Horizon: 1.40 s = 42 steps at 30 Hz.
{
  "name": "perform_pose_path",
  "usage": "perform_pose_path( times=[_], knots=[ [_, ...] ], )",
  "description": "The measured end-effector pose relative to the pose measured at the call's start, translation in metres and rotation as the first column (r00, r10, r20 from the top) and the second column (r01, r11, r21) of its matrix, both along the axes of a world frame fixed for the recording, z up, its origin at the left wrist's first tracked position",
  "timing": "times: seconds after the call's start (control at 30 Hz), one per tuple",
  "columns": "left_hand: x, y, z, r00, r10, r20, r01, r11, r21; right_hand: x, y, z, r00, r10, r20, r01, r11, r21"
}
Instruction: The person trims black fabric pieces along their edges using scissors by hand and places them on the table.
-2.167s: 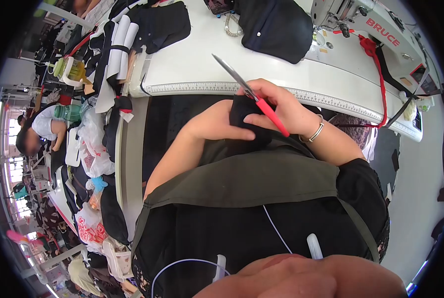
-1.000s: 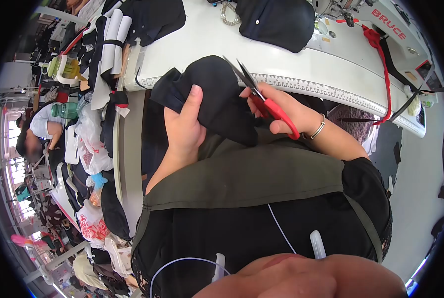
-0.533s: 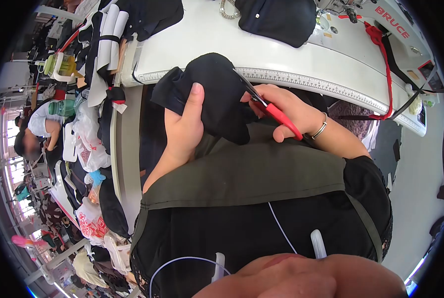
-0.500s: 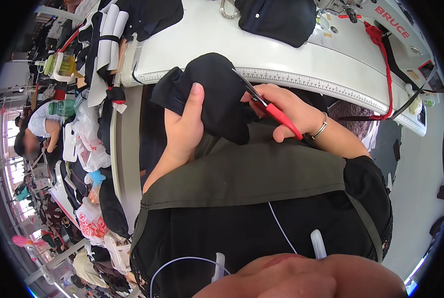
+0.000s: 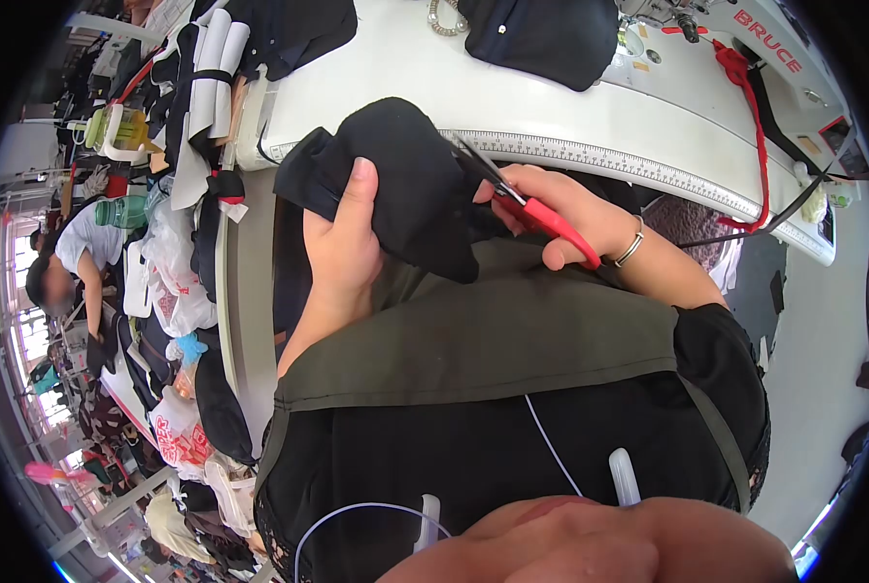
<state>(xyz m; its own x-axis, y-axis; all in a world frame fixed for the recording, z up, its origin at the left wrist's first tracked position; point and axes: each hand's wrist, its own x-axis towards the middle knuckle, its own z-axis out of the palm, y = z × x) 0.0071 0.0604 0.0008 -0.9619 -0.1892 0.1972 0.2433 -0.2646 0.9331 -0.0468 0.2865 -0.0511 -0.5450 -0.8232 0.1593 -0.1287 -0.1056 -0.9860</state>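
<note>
My left hand (image 5: 342, 238) grips a bunched piece of black fabric (image 5: 400, 180), thumb on top and the other fingers hidden beneath the cloth. In my right hand (image 5: 575, 219) is a pair of red-handled scissors (image 5: 558, 229), with the dark blades pointing up and left at the fabric's right edge. The blades look slightly parted; whether cloth lies between them I cannot tell. The fabric is held up in front of the olive apron (image 5: 493, 335), near the table's front edge.
A white sewing table (image 5: 376, 73) with a ruler strip (image 5: 570, 153) lies ahead. Folded black cloth (image 5: 541, 44) and a beaded bracelet (image 5: 446, 17) rest on it. The sewing machine (image 5: 774, 49) stands at right, a red strip (image 5: 760, 146) hanging nearby. Another person (image 5: 89, 243) works at far left.
My left hand and the black fabric have shifted a little to the left, away from the scissors. My right hand has moved slightly right. The person at far left has an arm stretched lower.
</note>
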Motion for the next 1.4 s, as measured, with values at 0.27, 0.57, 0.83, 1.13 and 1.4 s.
perform_pose_path(
  times=[0.27, 0.57, 0.83, 1.13, 1.4],
  knots=[
    [-0.004, 0.000, -0.001, 0.999, 0.025, 0.032, -0.021, 0.990, -0.136, -0.001, -0.001, -0.001, 0.991, 0.011, -0.134, -0.019, 0.998, -0.059],
    [-0.008, 0.005, 0.000, 0.999, 0.032, -0.014, -0.034, 0.977, -0.208, -0.005, 0.002, 0.004, 0.955, -0.045, -0.293, 0.065, 0.996, 0.059],
    [-0.010, 0.005, 0.001, 0.999, 0.027, -0.029, -0.033, 0.969, -0.246, -0.004, 0.002, -0.001, 0.881, -0.132, -0.454, 0.163, 0.986, 0.030],
    [-0.011, 0.006, 0.000, 0.996, 0.062, -0.070, -0.080, 0.955, -0.284, -0.004, 0.004, -0.008, 0.849, -0.192, -0.493, 0.233, 0.972, 0.022],
    [-0.007, 0.009, 0.001, 0.996, 0.087, -0.011, -0.088, 0.983, -0.158, -0.004, 0.003, -0.009, 0.856, -0.221, -0.467, 0.242, 0.970, -0.017]
  ],
)
